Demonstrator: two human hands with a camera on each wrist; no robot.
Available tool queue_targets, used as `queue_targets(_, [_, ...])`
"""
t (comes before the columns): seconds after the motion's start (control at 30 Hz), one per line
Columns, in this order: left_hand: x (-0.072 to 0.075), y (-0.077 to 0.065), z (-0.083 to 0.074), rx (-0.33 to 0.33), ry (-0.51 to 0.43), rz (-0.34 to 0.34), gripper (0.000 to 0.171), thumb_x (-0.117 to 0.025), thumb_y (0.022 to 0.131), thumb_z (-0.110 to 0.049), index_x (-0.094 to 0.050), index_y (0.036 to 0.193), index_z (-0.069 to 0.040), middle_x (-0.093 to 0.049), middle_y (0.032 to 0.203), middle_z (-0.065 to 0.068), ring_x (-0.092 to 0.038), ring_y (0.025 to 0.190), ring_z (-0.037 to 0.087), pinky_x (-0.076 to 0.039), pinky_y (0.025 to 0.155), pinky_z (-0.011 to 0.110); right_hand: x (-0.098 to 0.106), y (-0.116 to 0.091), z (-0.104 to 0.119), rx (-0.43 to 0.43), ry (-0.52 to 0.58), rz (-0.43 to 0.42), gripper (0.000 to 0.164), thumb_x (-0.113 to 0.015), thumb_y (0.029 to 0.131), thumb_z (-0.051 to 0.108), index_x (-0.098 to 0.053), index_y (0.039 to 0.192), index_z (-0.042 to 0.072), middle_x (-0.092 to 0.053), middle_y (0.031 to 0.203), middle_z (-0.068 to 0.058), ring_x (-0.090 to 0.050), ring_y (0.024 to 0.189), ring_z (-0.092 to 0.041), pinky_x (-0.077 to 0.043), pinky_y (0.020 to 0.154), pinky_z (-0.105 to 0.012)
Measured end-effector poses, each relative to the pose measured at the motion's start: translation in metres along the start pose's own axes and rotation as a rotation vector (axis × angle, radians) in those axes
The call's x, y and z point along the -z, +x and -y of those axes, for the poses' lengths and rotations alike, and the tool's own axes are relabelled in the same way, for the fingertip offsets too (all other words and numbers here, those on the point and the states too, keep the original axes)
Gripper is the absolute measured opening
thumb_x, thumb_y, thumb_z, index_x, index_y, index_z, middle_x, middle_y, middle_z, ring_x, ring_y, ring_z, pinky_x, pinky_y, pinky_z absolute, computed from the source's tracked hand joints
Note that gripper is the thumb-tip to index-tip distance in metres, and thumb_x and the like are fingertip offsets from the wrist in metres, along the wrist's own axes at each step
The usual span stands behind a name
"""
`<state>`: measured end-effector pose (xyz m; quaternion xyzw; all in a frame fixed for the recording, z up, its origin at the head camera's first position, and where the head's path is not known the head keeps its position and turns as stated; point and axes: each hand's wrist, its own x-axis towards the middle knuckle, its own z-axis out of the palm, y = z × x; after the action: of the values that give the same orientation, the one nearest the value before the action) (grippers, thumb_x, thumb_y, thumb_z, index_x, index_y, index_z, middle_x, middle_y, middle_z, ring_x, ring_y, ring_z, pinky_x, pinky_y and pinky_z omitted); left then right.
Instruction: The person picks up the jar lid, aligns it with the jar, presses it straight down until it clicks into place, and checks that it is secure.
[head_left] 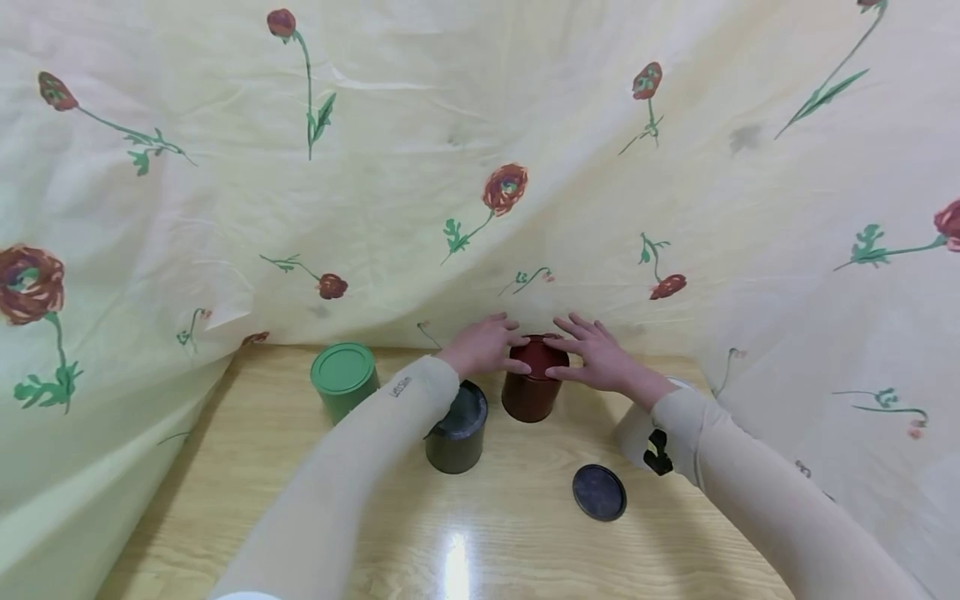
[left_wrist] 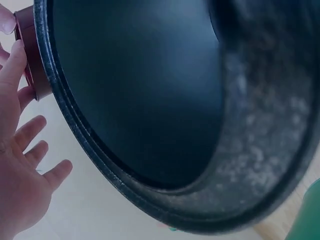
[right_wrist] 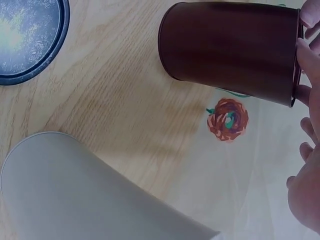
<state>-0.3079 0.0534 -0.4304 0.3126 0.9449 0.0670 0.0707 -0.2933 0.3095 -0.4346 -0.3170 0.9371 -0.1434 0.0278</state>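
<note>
A dark red can stands upright near the back of the table, its lid on top. My left hand reaches its left side, and my right hand mirrors it on the right. Both thumbs lie on the lid, and an index finger of each hand touches the rim. The other fingers are spread, away from the can. Beneath my left forearm is a black can, whose dark open mouth fills much of the left wrist view.
A green can with its lid on stands left of my left sleeve. On the right a white can is partly hidden under my right wrist. A round black lid lies flat on the wooden table. Flowered cloth hangs behind.
</note>
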Motion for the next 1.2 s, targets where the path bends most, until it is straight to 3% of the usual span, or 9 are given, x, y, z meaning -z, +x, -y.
queue_targets(0.4, [0.005,-0.007,-0.006,0.077,-0.054,0.025,0.065,-0.068,0.1,-0.059,-0.057,0.156,-0.028,-0.049,0.165,0.01,-0.038,0.155,0.031,-0.041,0.123,0.046,-0.008,0.001,0.001,-0.023,0.012,0.011,0.061,-0.074,0.102,0.035,-0.058,0.154,0.007,-0.035,0.169,-0.027,-0.019,0.158,-0.055,-0.013,0.122,-0.079])
queue_targets(0.57, [0.006,-0.009,-0.007,0.098,-0.031,0.034,0.065,-0.067,0.101,-0.06,-0.056,0.157,-0.029,-0.048,0.165,0.009,-0.038,0.155,0.03,-0.04,0.124,0.045,-0.009,0.002,0.003,-0.02,0.027,-0.003,0.061,-0.074,0.102,0.036,-0.059,0.153,0.006,-0.037,0.167,-0.03,-0.021,0.156,-0.058,-0.015,0.121,-0.081])
queue_targets(0.77, [0.005,-0.012,-0.01,0.07,0.055,0.014,0.067,-0.06,0.102,-0.064,-0.053,0.16,-0.03,-0.041,0.17,0.008,-0.026,0.162,0.032,-0.032,0.129,0.05,-0.008,-0.002,0.002,-0.01,-0.002,-0.028,0.062,-0.076,0.1,0.035,-0.059,0.153,0.006,-0.038,0.166,-0.03,-0.023,0.156,-0.057,-0.016,0.121,-0.08])
queue_targets(1.03, [0.009,-0.018,-0.01,0.029,0.134,-0.034,0.072,-0.059,0.101,-0.067,-0.049,0.162,-0.03,-0.035,0.173,0.006,-0.022,0.164,0.029,-0.028,0.129,0.054,0.007,-0.009,0.009,0.013,-0.029,-0.074,0.066,-0.079,0.097,0.034,-0.059,0.152,0.004,-0.039,0.165,-0.03,-0.024,0.157,-0.054,-0.013,0.123,-0.078])
queue_targets(1.2, [0.018,-0.029,-0.018,0.006,0.167,-0.043,0.076,-0.058,0.1,-0.07,-0.046,0.164,-0.031,-0.033,0.174,0.006,-0.022,0.164,0.029,-0.027,0.13,0.053,0.017,-0.019,0.017,0.027,-0.044,-0.061,0.067,-0.079,0.098,0.037,-0.059,0.153,0.006,-0.036,0.168,-0.028,-0.021,0.159,-0.052,-0.011,0.124,-0.077])
